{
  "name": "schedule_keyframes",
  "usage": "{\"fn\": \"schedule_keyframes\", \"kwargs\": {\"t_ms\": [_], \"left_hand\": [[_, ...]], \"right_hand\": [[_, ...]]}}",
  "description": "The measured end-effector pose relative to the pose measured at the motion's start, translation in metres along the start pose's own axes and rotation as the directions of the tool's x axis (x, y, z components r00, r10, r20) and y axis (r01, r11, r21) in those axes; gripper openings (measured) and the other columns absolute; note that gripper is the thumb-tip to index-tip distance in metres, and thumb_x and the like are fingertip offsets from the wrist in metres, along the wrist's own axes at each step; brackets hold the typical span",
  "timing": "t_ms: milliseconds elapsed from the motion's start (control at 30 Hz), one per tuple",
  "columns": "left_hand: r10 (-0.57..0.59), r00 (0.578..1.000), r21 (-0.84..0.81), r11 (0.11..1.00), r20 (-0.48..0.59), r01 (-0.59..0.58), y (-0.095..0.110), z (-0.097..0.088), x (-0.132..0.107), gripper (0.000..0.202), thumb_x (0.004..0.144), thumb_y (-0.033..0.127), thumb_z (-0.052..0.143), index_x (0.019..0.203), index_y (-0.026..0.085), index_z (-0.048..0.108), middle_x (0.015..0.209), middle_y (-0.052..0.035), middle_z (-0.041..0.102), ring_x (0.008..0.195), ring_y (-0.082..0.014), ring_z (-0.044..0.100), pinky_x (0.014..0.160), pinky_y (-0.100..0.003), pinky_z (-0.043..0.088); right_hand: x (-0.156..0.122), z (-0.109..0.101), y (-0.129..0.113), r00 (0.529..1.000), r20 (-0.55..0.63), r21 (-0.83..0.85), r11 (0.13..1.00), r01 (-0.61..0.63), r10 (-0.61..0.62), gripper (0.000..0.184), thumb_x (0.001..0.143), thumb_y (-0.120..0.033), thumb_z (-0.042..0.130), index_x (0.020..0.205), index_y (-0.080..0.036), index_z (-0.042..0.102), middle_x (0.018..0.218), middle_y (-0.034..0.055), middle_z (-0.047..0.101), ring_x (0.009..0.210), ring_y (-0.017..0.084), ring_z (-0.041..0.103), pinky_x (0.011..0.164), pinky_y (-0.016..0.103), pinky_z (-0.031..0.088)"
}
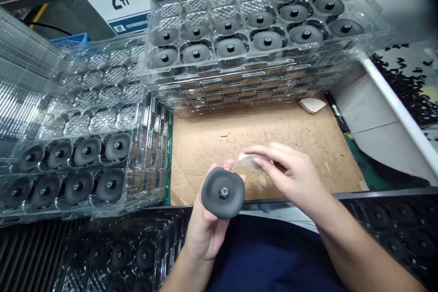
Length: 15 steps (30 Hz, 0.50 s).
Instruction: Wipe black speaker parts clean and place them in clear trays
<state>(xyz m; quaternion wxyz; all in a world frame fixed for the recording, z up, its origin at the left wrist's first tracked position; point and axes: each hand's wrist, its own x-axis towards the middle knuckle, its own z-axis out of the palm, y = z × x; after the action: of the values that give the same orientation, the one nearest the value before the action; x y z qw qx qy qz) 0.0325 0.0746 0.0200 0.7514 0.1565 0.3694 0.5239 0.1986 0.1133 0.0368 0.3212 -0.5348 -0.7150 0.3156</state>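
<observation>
A round black rubbery disc [223,193] with a central metal-tipped stud rests face-up in the left hand [205,232], its fingers curled up behind the rim, while the right hand [287,178], nearer its right edge, pinches a small translucent film [248,160] between pressed-together fingers [270,157].

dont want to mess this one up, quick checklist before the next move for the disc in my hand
1. Dark grey disc seated in left hand: ok, it lies face up against the palm and fingers.
2. Metal centre nut on the disc: ok, present and upright.
3. Disc face free of marks: cannot tell, too fine to see.
4. Pale translucent piece in right hand: ok, held under the fingers, apparently apart from the disc.
5. Free pockets in the clear blister tray on the left: ok, the rows behind the filled ones look empty.
</observation>
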Motion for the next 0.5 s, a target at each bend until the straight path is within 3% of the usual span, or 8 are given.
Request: {"fn": "schedule_keyframes", "kwargs": {"t_ms": [67, 133, 233, 300, 367, 433, 500], "left_hand": [[-0.008, 1.000, -0.098, 0.995, 0.017, 0.009, 0.002, -0.004, 0.000, 0.055, 0.058, 0.044, 0.081, 0.110, 0.036, 0.067, 0.121, -0.0006, 0.068, 0.099, -0.0211, 0.069, 0.091, -0.028, 0.051], [-0.027, 1.000, -0.126, 0.992, 0.007, 0.028, 0.003, -0.006, -0.001, 0.055, 0.057, 0.044, 0.081, 0.109, 0.035, 0.068, 0.116, -0.0003, 0.070, 0.101, -0.0201, 0.068, 0.088, -0.024, 0.052], [-0.069, 0.998, -0.138, 0.988, -0.012, 0.067, 0.004, -0.002, -0.001, 0.054, 0.054, 0.042, 0.083, 0.106, 0.035, 0.069, 0.112, 0.0016, 0.072, 0.103, -0.0191, 0.067, 0.085, -0.021, 0.053], [-0.095, 0.995, -0.142, 0.986, -0.013, 0.092, 0.004, 0.003, 0.000, 0.053, 0.053, 0.041, 0.083, 0.104, 0.035, 0.070, 0.111, 0.0020, 0.072, 0.100, -0.0190, 0.067, 0.087, -0.023, 0.052], [-0.092, 0.996, -0.138, 0.986, -0.020, 0.088, 0.003, 0.007, -0.001, 0.052, 0.054, 0.038, 0.084, 0.104, 0.035, 0.070, 0.110, 0.0022, 0.072, 0.098, -0.0180, 0.068, 0.088, -0.022, 0.052], [-0.086, 0.996, -0.121, 0.989, -0.021, 0.083, 0.003, 0.008, -0.002, 0.052, 0.056, 0.034, 0.084, 0.106, 0.033, 0.069, 0.110, 0.0017, 0.072, 0.100, -0.0170, 0.067, 0.088, -0.020, 0.051], [-0.100, 0.995, -0.096, 0.991, -0.011, 0.098, 0.003, 0.006, -0.003, 0.051, 0.062, 0.033, 0.082, 0.110, 0.031, 0.067, 0.112, 0.0002, 0.071, 0.105, -0.0180, 0.065, 0.090, -0.021, 0.050]], "right_hand": [[-0.014, 0.016, 0.023, 0.994, 0.063, -0.019, 0.996, -0.091, 0.092, 0.022, 0.093, -0.022, 0.049, 0.105, -0.022, 0.067, 0.090, 0.0038, 0.070, 0.080, 0.016, 0.063, 0.071, 0.029, 0.046], [-0.027, 0.032, 0.038, 0.987, 0.128, -0.012, 0.995, -0.097, 0.098, 0.020, 0.091, -0.022, 0.050, 0.099, -0.021, 0.069, 0.083, 0.0037, 0.071, 0.075, 0.016, 0.064, 0.067, 0.029, 0.047], [-0.033, 0.037, 0.038, 0.984, 0.142, -0.001, 0.994, -0.107, 0.106, 0.019, 0.090, -0.020, 0.052, 0.096, -0.020, 0.070, 0.077, 0.0026, 0.071, 0.069, 0.016, 0.064, 0.062, 0.027, 0.048], [-0.026, 0.025, 0.020, 0.988, 0.064, 0.020, 0.990, -0.141, 0.140, 0.022, 0.092, -0.021, 0.050, 0.105, -0.020, 0.067, 0.089, 0.0036, 0.071, 0.073, 0.015, 0.064, 0.062, 0.026, 0.049], [-0.016, 0.010, -0.008, 0.986, -0.110, 0.063, 0.991, -0.121, 0.127, 0.024, 0.093, -0.022, 0.050, 0.112, -0.020, 0.063, 0.101, 0.0044, 0.070, 0.078, 0.014, 0.064, 0.063, 0.024, 0.049], [-0.008, -0.001, -0.037, 0.968, -0.249, 0.071, 0.996, 0.057, -0.038, 0.024, 0.092, -0.018, 0.050, 0.112, -0.017, 0.062, 0.103, 0.0052, 0.070, 0.083, 0.015, 0.064, 0.068, 0.026, 0.049], [-0.006, -0.004, -0.056, 0.945, -0.214, 0.050, 0.963, 0.264, -0.248, 0.024, 0.091, -0.013, 0.048, 0.109, -0.011, 0.062, 0.094, 0.0070, 0.071, 0.080, 0.016, 0.064, 0.070, 0.029, 0.048]]}}
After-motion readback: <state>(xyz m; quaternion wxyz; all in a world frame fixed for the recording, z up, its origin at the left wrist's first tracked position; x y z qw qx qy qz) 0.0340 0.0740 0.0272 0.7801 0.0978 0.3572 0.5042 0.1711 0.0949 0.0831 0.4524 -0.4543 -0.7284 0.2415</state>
